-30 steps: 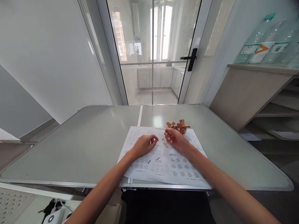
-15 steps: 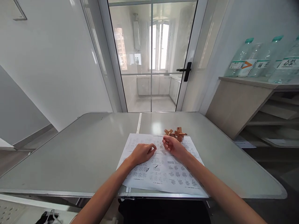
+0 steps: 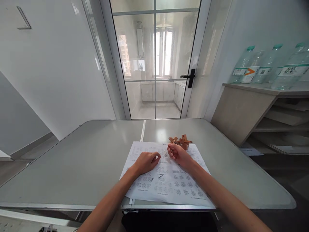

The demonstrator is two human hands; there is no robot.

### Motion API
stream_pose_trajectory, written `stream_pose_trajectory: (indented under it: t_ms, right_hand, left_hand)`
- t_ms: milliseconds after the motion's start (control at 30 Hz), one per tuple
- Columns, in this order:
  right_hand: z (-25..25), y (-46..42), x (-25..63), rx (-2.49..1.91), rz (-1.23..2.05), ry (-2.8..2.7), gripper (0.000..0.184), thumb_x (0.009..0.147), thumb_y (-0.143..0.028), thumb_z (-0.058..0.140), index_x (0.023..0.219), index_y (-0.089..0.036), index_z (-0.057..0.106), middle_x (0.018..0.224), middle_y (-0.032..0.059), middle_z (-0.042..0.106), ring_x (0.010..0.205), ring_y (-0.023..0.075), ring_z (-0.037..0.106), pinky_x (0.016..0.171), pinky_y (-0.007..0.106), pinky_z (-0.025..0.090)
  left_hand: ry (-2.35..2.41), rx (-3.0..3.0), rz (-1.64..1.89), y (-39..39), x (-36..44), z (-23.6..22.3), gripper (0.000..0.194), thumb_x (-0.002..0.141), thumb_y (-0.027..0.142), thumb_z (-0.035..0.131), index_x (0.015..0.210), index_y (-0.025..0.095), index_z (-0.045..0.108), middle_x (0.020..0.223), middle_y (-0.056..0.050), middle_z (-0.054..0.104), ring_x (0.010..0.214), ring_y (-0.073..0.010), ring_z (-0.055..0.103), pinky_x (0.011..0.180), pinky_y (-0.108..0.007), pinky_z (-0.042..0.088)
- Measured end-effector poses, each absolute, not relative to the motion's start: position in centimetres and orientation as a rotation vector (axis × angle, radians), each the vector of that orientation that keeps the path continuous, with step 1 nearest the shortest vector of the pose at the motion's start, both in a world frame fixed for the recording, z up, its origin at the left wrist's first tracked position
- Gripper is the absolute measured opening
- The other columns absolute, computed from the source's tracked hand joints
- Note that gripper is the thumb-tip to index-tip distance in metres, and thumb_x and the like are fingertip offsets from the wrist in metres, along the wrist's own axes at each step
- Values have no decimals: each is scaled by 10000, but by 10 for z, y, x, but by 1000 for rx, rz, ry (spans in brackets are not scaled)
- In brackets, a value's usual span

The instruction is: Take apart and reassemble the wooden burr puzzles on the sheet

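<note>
Two bare hands rest over a sheet of thin white paper, its surface printed with rows of small line diagrams and its edges slightly uneven, on a smooth grey-green table with rounded corners and a metal rim. The left hand lies on the paper, back upward, fingers bent and thumb close to the forefinger in a narrow, loose curl. The right hand is turned on its side, its fingers folded in towards the palm; whether either hand holds anything small, I cannot tell. Just beyond the right hand, at the paper's far edge, sit brown wooden pieces, blocky and straight-edged, crossing one another at angles, partly hidden by that hand. A pale strip runs across the tabletop. Behind the table stands a glass door in a light metal frame, with a black handle. To the right, clear plastic bottles with green caps stand on a wood-grained cabinet.
</note>
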State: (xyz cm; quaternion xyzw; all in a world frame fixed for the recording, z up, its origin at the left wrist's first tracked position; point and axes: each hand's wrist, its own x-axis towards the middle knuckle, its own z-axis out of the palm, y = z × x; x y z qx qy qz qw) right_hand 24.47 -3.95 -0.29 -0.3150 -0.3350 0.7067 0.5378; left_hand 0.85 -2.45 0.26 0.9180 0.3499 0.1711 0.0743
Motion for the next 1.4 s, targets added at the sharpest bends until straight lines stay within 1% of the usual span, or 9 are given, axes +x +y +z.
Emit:
stream_pose_trajectory:
  t_ms: [767,967,1133,1300,1400]
  right_hand:
    - [-8,-35,244,-728,1692,-786,297,786,-343,866,801,-195,608,724,-19,613,520,71,497,427,189,420]
    - [-6,-37,245,-726,1693,-794,286,801,-335,869,804,-192,621,738,-11,622,543,74,505,442,184,434]
    - [-8,-36,246,-733,1694,-784,310,776,-349,888,802,-190,623,721,-17,614,536,71,505,427,181,421]
    - [-8,-35,245,-722,1696,-769,313,776,-355,888,807,-186,626,728,-16,623,534,68,504,417,177,410]
    - [-8,-35,245,-715,1701,-746,325,781,-387,885,817,-190,629,714,-21,613,521,66,491,406,174,394]
  left_hand:
    - [1059,2752,506,-24,8,4,183,1001,250,552,1054,239,727,717,23,709,637,-143,644,633,-242,389]
    - [1056,2751,506,-24,8,4,183,1000,249,550,1054,236,725,721,24,708,638,-141,641,638,-239,393]
    - [1056,2750,509,-23,9,3,185,1006,253,546,1056,232,723,720,23,706,637,-140,641,633,-239,390]
    - [1045,2747,508,-22,8,3,181,1010,259,547,1050,233,721,722,26,706,632,-139,639,633,-240,395]
    - [1043,2744,514,-22,7,3,186,1012,262,542,1058,237,720,720,26,704,634,-139,640,636,-241,403]
